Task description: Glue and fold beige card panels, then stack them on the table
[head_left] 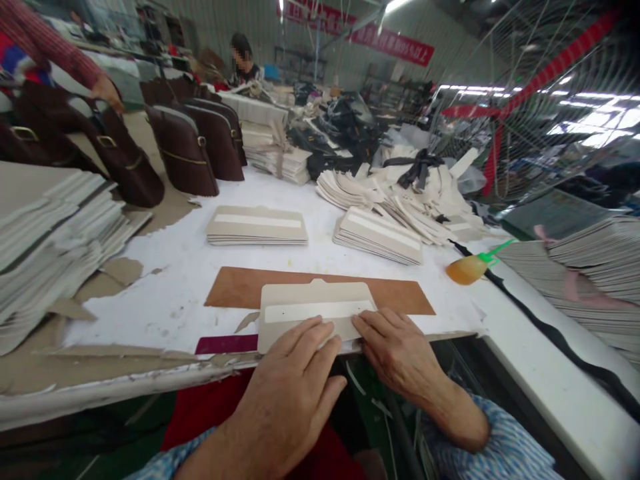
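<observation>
A beige cardboard panel [316,294] with a small tab on its far edge lies at the front of the table. A white strip [295,312] runs along it, with small dark dots. My left hand [295,380] rests on the panel's near part, fingers stretched out and thumb apart. Flat on the strip's right end lie the fingers of my right hand [395,343]; its thumb is hidden. Under the panel is a long brown strip [405,297]. A purple piece [227,344] lies beside the panel's left edge.
Two stacks of similar panels, left [257,225] and right [379,235], stand farther back. An orange glue bottle [467,269] with a green nozzle lies right. Dark brown bags [183,147] stand back left, near another person's hand [107,92]. A caged fan [500,113] is back right.
</observation>
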Tool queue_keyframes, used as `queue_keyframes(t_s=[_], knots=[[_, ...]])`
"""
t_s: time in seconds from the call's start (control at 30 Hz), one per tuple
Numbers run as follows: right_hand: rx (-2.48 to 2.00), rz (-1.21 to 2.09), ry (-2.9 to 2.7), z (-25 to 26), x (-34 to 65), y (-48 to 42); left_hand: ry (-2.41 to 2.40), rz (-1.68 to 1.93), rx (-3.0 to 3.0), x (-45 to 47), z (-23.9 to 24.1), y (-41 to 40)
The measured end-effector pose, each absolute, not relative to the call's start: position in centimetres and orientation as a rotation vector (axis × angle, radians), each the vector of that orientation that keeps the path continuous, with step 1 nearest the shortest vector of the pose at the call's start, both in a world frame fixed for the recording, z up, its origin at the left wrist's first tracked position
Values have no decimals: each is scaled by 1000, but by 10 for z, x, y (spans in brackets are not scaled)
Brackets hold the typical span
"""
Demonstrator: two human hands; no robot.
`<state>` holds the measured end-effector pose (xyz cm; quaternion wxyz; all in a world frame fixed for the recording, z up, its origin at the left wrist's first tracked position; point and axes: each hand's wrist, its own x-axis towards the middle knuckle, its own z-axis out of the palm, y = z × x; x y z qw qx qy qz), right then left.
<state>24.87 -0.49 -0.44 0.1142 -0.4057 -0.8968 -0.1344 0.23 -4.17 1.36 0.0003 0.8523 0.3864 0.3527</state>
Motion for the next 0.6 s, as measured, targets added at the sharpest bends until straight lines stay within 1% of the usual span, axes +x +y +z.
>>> queue_keyframes(t_s=[0.13, 0.33, 0.4, 0.47, 0.53, 0.6], knots=[[-1233, -358, -2593, -1, 245, -9, 1265, 981, 2825, 13, -1, -20], [-1316, -322, -2591, -9, 234, -14, 1366, 716, 2812, 13, -22, 3], [-1322, -250, -2586, -10, 234, -16, 1375, 686, 2794, 13, -25, 5], [-1263, -102, -2556, -10, 245, -15, 1377, 691, 2785, 12, -26, 5], [-1234, 37, -2404, -12, 270, -8, 1370, 704, 2786, 11, -26, 5], [-1361, 83, -2068, -16, 309, 7, 1364, 725, 2798, 10, -26, 6]])
